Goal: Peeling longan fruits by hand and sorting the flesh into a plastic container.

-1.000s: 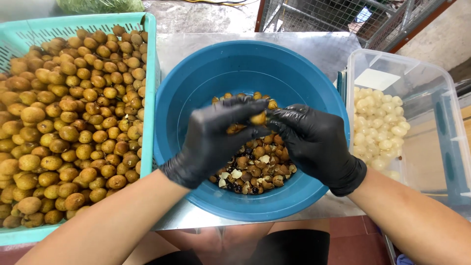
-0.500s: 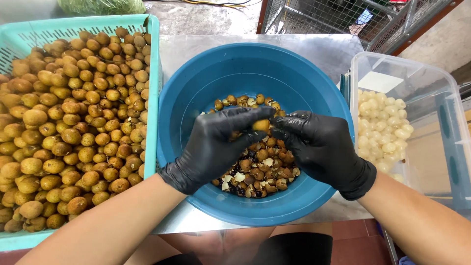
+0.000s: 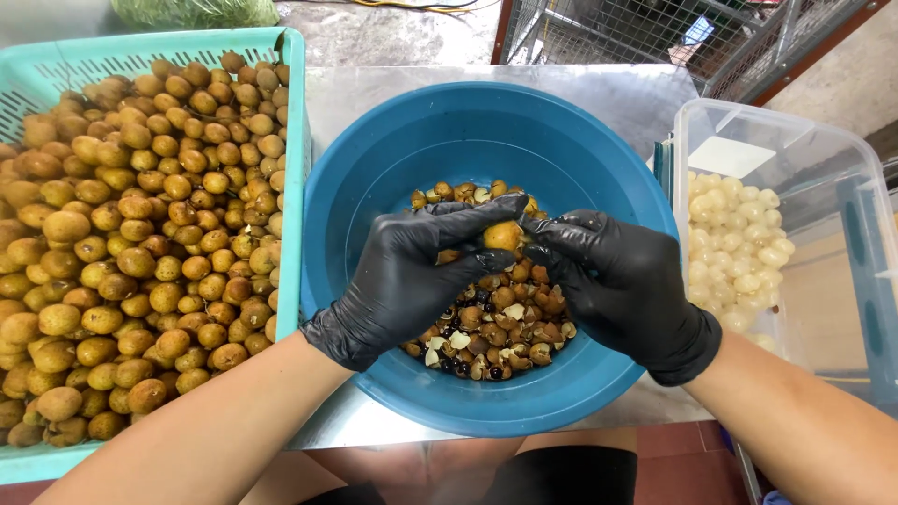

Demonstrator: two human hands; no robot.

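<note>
Over the blue bowl (image 3: 374,187), both gloved hands' grips pinch 1 fruit (image 3: 502,235).

the bowl (image 3: 393,168) sits at centre with shells (image 3: 496,327) in it. the fruit-filled basket (image 3: 292,56) lies at nine o'clock, and the tub (image 3: 832,178) of peeled fruit (image 3: 739,243) at three o'clock.

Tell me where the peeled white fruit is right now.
In the head view, the peeled white fruit sits in the clear plastic tub on the right, beside the blue bowl.

basket (image 3: 292,140) left, tub (image 3: 823,178) right, bowl (image 3: 374,168) rim between
</note>
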